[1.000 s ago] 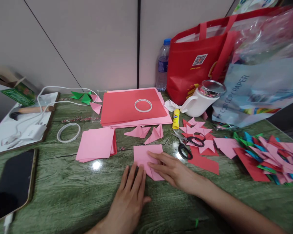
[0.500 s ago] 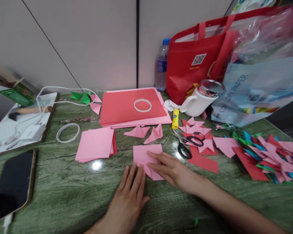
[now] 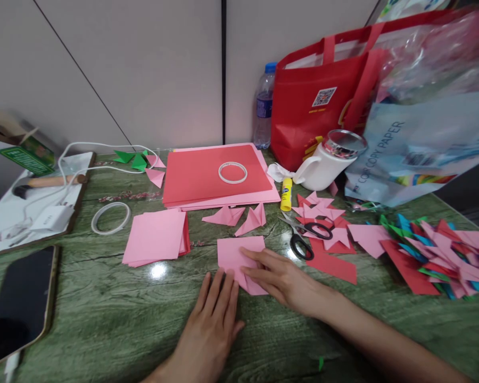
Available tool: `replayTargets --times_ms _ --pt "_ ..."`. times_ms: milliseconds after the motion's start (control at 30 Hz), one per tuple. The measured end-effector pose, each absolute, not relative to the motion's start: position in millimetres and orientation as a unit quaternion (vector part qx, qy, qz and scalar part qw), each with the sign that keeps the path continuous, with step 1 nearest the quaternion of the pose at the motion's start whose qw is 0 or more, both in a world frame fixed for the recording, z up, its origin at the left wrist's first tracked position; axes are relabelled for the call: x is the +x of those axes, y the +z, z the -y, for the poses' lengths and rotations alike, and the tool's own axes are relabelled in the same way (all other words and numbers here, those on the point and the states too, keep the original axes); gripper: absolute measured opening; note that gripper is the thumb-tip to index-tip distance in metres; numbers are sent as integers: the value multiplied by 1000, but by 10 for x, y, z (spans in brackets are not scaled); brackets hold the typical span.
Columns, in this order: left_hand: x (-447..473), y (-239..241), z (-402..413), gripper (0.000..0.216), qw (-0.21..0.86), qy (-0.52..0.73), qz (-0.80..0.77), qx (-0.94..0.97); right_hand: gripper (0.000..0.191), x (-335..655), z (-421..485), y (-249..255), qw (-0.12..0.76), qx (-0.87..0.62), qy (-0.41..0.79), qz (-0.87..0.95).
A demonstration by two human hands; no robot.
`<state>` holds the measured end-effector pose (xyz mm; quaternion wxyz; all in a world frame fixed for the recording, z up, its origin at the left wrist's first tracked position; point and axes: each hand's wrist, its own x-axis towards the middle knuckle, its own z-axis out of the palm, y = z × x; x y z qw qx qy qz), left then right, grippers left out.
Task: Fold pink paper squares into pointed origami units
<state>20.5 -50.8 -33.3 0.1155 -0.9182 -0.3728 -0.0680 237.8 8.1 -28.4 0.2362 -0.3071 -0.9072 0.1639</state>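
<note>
A square of pink paper lies on the green table with its lower left corner folded in. My left hand rests flat, its fingertips on the paper's lower left edge. Across the right side of the sheet lies my right hand, fingers stretched out and pressing on it; part of the paper is hidden beneath. Two folded pink pieces are just beyond the sheet. To the left sits a stack of pink squares with red ones under it. Scissors with black handles lie to the right.
Red and pink sheets lie at the back with a tape roll on top. A glue stick, white mug, bottle and red bag stand right of them. Folded coloured papers pile up far right; a phone lies left.
</note>
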Motion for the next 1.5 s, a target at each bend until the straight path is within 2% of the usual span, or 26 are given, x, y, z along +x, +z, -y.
replayTargets --times_ms 1500 --pt "148 -182 360 52 84 -63 331 -938 26 2380 -87 -318 247 -321 173 898"
